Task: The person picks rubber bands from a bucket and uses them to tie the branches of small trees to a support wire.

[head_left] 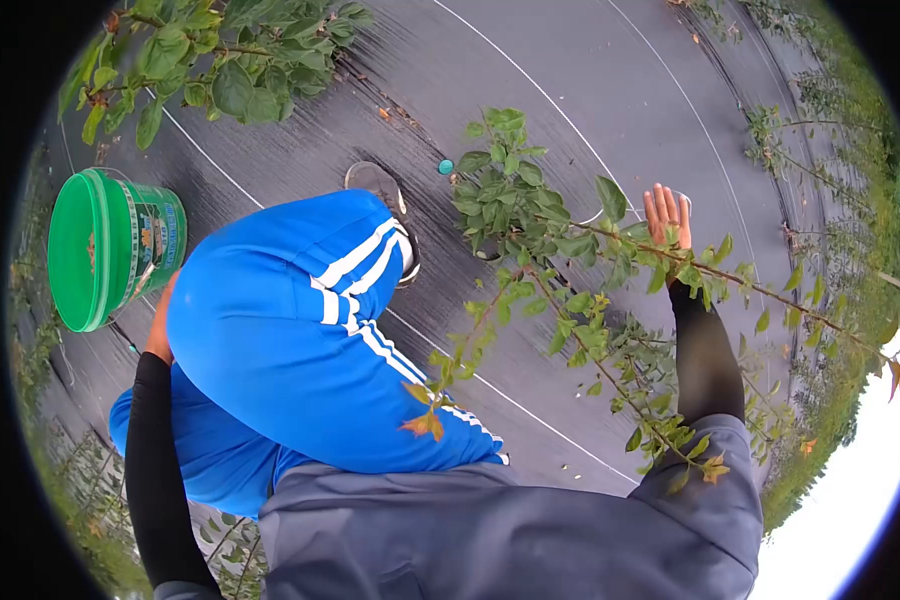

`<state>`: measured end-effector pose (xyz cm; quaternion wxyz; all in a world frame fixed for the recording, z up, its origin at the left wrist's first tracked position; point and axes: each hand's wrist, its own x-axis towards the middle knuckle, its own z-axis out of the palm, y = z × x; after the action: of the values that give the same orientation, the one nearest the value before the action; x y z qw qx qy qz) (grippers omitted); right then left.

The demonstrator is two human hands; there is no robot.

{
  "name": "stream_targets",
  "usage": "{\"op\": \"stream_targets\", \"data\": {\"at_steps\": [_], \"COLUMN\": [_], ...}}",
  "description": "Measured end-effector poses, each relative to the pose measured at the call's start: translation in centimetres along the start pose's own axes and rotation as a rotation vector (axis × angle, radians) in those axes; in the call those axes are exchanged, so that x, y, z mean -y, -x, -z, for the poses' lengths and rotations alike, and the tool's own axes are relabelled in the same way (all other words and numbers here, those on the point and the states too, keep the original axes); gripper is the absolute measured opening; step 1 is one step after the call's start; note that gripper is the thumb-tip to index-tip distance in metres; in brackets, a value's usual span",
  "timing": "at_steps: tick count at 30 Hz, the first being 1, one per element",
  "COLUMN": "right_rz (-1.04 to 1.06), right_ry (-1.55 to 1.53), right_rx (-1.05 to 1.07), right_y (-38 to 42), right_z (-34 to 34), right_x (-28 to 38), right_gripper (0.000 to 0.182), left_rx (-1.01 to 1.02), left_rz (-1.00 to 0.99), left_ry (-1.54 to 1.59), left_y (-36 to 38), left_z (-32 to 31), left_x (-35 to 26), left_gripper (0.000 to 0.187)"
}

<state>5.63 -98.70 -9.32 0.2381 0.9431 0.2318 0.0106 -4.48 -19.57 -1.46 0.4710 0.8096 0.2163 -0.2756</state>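
Observation:
My right hand (669,222) reaches out at the right, its fingers stretched straight, among the leaves of a small leafy shrub (510,205). A long thin branch (740,285) of this shrub crosses in front of my wrist. A thin white curved edge shows beside the fingertips. My left hand (163,325) is at the left, mostly hidden behind my blue-trousered knee, so its fingers do not show. Close by it a green bucket (160,235) lies tipped toward me, its opening facing left, with a small brownish bit inside.
Dark ground cover fabric (590,90) with white lines spreads under me. Another leafy plant (240,75) hangs in at the upper left. A small teal disc (445,167) lies near my shoe (375,183). Rows of greenery (850,200) run along the right.

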Motion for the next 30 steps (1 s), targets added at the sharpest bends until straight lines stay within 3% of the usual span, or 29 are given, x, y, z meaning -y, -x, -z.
{"op": "stream_targets", "data": {"at_steps": [2,7,9,10,11,12,13,14,16,17,19,20,22,25,27,30], "right_rz": [0.083,0.047,-0.093,-0.225,-0.503,-0.057,-0.050,-0.055,-0.241,-0.258,-0.464,-0.471,-0.677,-0.670,-0.507,-0.501], "right_ry": [0.080,-0.146,-0.205,-0.208,-0.393,-0.065,-0.128,-0.109,-0.272,-0.273,-0.383,-0.382,-0.440,-0.534,-0.604,-0.846], "right_rx": [0.232,0.180,0.543,0.921,0.558,0.547,0.734,0.660,0.888,0.877,0.473,0.460,0.745,0.825,0.923,0.824], "right_y": [-1.1,4.6,5.7,5.1,7.8,9.9,8.3,10.6,12.7,14.5,17.0,16.5,14.7,13.7,12.7,8.8], "right_z": [1.0,-3.6,-1.1,3.8,4.1,1.5,7.7,6.4,6.8,6.6,7.0,7.2,9.3,12.7,15.7,18.4], "right_x": [-0.1,-0.6,0.1,2.2,4.4,4.4,6.7,8.2,11.7,13.9,18.2,19.1,20.9,24.2,28.5,32.7], "right_gripper": [0.050,0.039,0.035,0.034,0.033,0.027,0.022,0.019,0.023,0.023,0.026,0.026,0.025,0.027,0.028,0.030], "left_rx": [-0.014,-0.039,-0.050,-0.055,-0.043,-0.029,-0.030,-0.044,-0.052,-0.053,-0.022,-0.002,0.025,0.070,0.077,0.069], "left_rz": [-0.014,-0.073,-0.098,-0.107,-0.067,-0.029,-0.045,-0.082,-0.133,-0.152,-0.209,-0.238,-0.284,-0.341,-0.364,-0.418], "left_ry": [-0.016,-0.061,-0.086,-0.080,-0.090,-0.101,-0.099,-0.097,-0.051,-0.054,-0.026,-0.025,-0.054,-0.093,-0.117,-0.072], "left_y": [0.4,0.7,0.9,1.0,1.0,0.9,1.0,1.1,1.8,2.2,3.0,3.3,3.6,4.5,5.6,6.0], "left_z": [-0.2,-0.2,0.2,0.6,1.1,1.5,1.8,2.1,2.3,2.2,2.0,2.1,2.1,2.5,2.8,3.5], "left_x": [-0.2,-1.7,-2.7,-3.2,-3.6,-3.8,-4.1,-4.3,-4.7,-5.1,-5.8,-6.0,-6.2,-6.5,-6.9,-6.0], "left_gripper": [0.043,0.047,0.049,0.049,0.048,0.048,0.048,0.048,0.048,0.048,0.048,0.049,0.049,0.050,0.050,0.050]}}
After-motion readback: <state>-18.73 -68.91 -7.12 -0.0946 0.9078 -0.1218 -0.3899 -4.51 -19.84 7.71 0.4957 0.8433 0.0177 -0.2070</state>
